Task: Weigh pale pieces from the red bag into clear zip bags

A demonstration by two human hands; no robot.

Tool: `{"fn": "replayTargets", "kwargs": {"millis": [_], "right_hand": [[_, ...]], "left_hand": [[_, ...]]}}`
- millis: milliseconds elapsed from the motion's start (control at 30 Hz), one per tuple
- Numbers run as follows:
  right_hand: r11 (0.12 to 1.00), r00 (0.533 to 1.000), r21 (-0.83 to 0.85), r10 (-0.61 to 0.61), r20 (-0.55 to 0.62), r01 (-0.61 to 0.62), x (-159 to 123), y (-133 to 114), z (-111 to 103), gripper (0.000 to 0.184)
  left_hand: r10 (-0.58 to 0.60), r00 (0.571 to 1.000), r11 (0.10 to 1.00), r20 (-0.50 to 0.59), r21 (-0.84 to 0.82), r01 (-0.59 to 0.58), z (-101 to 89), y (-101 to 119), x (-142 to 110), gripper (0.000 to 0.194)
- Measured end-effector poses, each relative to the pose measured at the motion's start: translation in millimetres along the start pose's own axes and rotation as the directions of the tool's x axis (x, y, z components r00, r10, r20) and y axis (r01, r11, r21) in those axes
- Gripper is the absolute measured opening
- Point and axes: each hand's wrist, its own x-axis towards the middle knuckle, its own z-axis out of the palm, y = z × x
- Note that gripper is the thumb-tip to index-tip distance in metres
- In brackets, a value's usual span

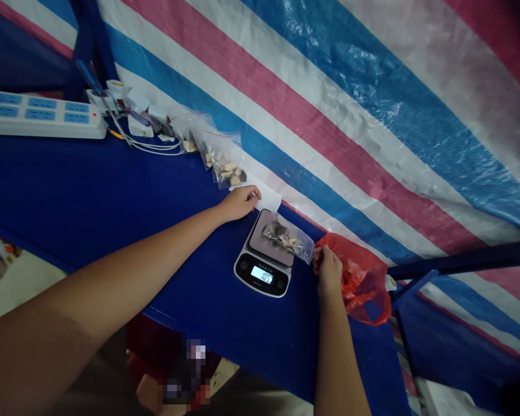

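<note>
A small digital kitchen scale (271,257) stands on the blue table, its lit display reading about 10.5. On its pan lies a clear zip bag (288,237) with pale and dark dried pieces inside. My right hand (329,270) is at the bag's right end, beside the red bag, fingertips pinched together; what they grip is too small to make out. My left hand (240,203) rests beyond the scale's upper left corner, next to a white paper (266,197). Its fingers are loosely bent and slightly apart, with nothing seen in them.
Filled zip bags (225,164) lie in a row along the striped tarp wall (312,121). A red plastic bag (366,277) sits at the right. Cables and a screwdriver (108,107) lie near a power strip (43,115). A pixelated patch appears below the table's near edge (164,316).
</note>
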Motion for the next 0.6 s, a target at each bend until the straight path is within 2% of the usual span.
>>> {"fn": "replayTargets", "kwargs": {"millis": [467, 533, 600], "right_hand": [[0.999, 1.0, 0.031, 0.031, 0.004, -0.031, 1.6, -1.7, 4.9, 0.033], [0.999, 0.998, 0.028, 0.032, 0.061, -0.033, -0.5, -6.1, -0.4, 0.026], [1.0, 0.997, 0.008, -0.002, 0.078, 0.002, -3.2, -12.9, -18.7, 0.025]], "left_hand": [[0.006, 1.0, 1.0, 0.002, -0.002, -0.006, 0.4, 0.1, 0.6, 0.018], [0.001, 1.0, 1.0, 0.011, -0.006, -0.001, 0.5, -0.7, 1.3, 0.019], [-0.004, 1.0, 1.0, 0.013, -0.005, 0.004, 0.6, -1.6, 2.1, 0.019]]}}
